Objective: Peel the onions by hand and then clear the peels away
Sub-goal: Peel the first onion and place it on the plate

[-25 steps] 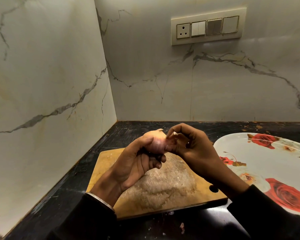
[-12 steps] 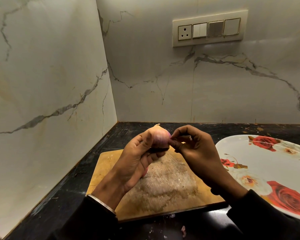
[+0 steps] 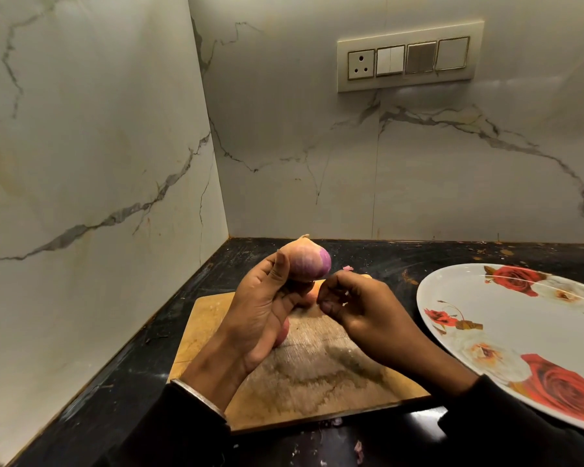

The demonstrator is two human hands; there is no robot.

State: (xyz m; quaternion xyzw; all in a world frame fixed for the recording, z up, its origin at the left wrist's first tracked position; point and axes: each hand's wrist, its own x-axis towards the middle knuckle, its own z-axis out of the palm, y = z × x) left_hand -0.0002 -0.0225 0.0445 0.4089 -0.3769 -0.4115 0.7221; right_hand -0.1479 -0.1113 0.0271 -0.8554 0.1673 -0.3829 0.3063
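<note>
My left hand [image 3: 263,311] grips a small onion [image 3: 309,261] and holds it up above the wooden cutting board [image 3: 317,382]. Its right side shows bare purple flesh, and pale papery skin still covers the tip and left side. My right hand [image 3: 354,305] sits just below and right of the onion, apart from it. Its fingers are curled with thumb against fingertips, pinching what looks like a small scrap of peel. A pinkish piece [image 3: 284,332] lies on the board, mostly hidden under my left palm.
A large white plate with red roses [image 3: 506,318] lies on the black counter to the right of the board. Small peel scraps [image 3: 358,446] lie on the counter in front of the board. Marble walls close the corner at left and back, with a switch panel [image 3: 408,59] high up.
My left hand has turned the onion and lifted it slightly. My right hand has come off the onion's skin and moved down and to the right.
</note>
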